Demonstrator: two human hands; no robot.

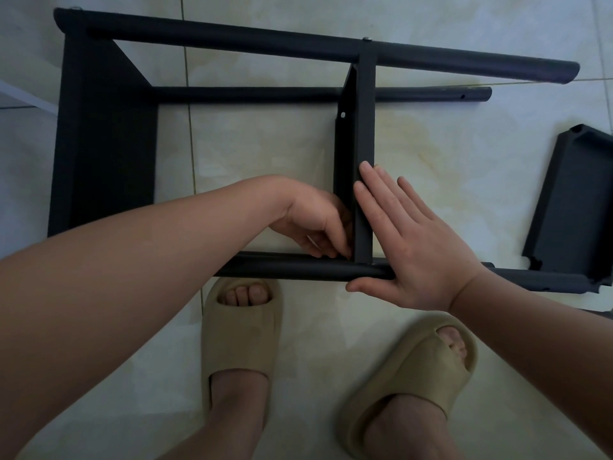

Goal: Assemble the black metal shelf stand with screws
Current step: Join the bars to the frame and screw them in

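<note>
The shelf stand [212, 38] is matt black all over, tubes and panels alike, and the loose panel [570, 200] to the right matches it. A screw head [366, 38] on the far tube shows silvery. The floor tiles [265, 151] are pale cream, clouded with yellowish marbling (grey grout lines between them). The left slipper [242, 343] and right slipper [408, 376] are plain sandy beige.

Beige slippers [242, 343] (toes showing) stand on pale floor tiles [265, 144].
</note>
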